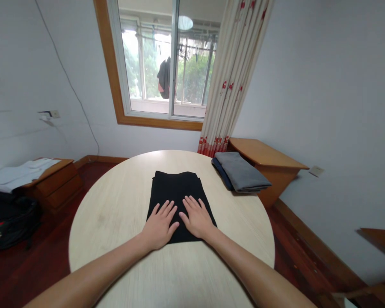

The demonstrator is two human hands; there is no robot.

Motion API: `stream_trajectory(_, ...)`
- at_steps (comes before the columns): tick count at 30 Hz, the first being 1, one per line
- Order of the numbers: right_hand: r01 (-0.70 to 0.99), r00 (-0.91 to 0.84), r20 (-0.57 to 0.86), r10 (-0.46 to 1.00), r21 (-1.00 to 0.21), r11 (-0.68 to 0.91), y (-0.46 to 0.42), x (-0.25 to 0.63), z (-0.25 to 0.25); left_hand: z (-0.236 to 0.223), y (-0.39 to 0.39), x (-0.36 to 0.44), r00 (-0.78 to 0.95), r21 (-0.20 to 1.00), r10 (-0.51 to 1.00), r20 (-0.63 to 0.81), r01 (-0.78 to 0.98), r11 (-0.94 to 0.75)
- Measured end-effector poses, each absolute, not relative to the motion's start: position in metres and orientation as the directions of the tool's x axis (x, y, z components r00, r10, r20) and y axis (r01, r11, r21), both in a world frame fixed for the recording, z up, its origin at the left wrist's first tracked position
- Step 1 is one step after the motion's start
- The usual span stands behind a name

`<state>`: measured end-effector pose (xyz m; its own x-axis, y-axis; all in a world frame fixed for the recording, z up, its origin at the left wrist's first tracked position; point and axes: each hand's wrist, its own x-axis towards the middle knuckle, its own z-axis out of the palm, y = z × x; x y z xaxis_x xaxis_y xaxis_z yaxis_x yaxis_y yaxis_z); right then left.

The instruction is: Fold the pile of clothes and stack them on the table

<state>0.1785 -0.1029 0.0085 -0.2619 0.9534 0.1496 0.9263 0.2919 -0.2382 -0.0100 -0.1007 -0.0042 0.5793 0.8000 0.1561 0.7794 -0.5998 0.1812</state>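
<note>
A folded black cloth (pixel 178 186), perhaps a garment, lies flat in the middle of the round table (pixel 115 214). Its far edge is slightly wavy. My left hand (pixel 159 224) rests palm down on the cloth's near left part, fingers spread. On the near right part lies my right hand (pixel 196 215), also flat with its fingers apart. Neither hand grips anything. Parts of the cloth under both palms are hidden.
At the table's far right edge sits a stack of folded grey and dark blue cloth (pixel 240 171). Behind it stands a wooden desk (pixel 266 154) beside a patterned curtain (pixel 224 85). A low wooden cabinet (pixel 57 184) and a black backpack (pixel 11 218) are at left.
</note>
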Motion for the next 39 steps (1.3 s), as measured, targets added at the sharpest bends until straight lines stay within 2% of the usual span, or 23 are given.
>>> stream_trajectory(5, 0.956, -0.118, 0.100, 0.988, -0.258, 0.141, -0.080, 0.206, 0.007, -0.005, -0.064, -0.034, 0.477, 0.223, 0.873, 0.103, 0.844, -0.487)
stream_trajectory(8, 0.945, -0.033, 0.153, 0.988, -0.316, 0.081, -0.044, 0.214, 0.008, -0.003, -0.014, -0.042, 0.301, 0.334, 0.949, 0.095, 0.888, -0.315)
stream_trajectory(10, 0.904, 0.033, 0.208, 0.978, -0.423, 0.059, -0.015, 0.221, 0.006, -0.005, 0.023, -0.047, 0.189, 0.461, 0.973, 0.135, 0.857, -0.231)
stream_trajectory(12, 0.810, 0.109, 0.242, 0.964, -0.583, 0.055, 0.012, 0.232, 0.002, -0.009, 0.056, -0.052, 0.096, 0.653, 0.978, 0.187, 0.732, -0.197)
stream_trajectory(14, 0.670, 0.189, 0.252, 0.949, -0.740, 0.063, 0.032, 0.245, -0.004, -0.015, 0.082, -0.058, 0.015, 0.833, 0.980, 0.198, 0.524, -0.176)
stream_trajectory(16, 0.533, 0.250, 0.256, 0.934, -0.842, 0.088, 0.044, 0.257, -0.012, -0.020, 0.102, -0.064, -0.023, 0.919, 0.984, 0.177, 0.361, -0.157)
stream_trajectory(18, 0.439, 0.268, 0.267, 0.926, -0.889, 0.130, 0.049, 0.265, -0.021, -0.023, 0.115, -0.069, -0.016, 0.940, 0.986, 0.165, 0.306, -0.153)
stream_trajectory(21, 0.395, 0.235, 0.292, 0.927, -0.900, 0.183, 0.049, 0.269, -0.028, -0.023, 0.124, -0.072, 0.004, 0.952, 0.986, 0.166, 0.262, -0.161)
stream_trajectory(24, 0.442, 0.203, 0.317, 0.927, -0.874, 0.202, 0.047, 0.268, -0.029, -0.019, 0.125, -0.070, 0.010, 0.947, 0.981, 0.192, 0.259, -0.188)
stream_trajectory(29, 0.505, 0.173, 0.343, 0.923, -0.835, 0.216, 0.045, 0.264, -0.026, -0.010, 0.123, -0.058, 0.064, 0.888, 0.973, 0.222, 0.400, -0.228)
stream_trajectory(35, 0.519, 0.163, 0.344, 0.925, -0.827, 0.216, 0.043, 0.264, -0.026, -0.006, 0.112, -0.039, 0.113, 0.912, 0.975, 0.193, 0.347, -0.221)
stream_trajectory(39, 0.513, 0.153, 0.350, 0.924, -0.827, 0.228, 0.043, 0.264, -0.027, -0.002, 0.094, -0.036, 0.096, 0.876, 0.972, 0.215, 0.422, -0.235)
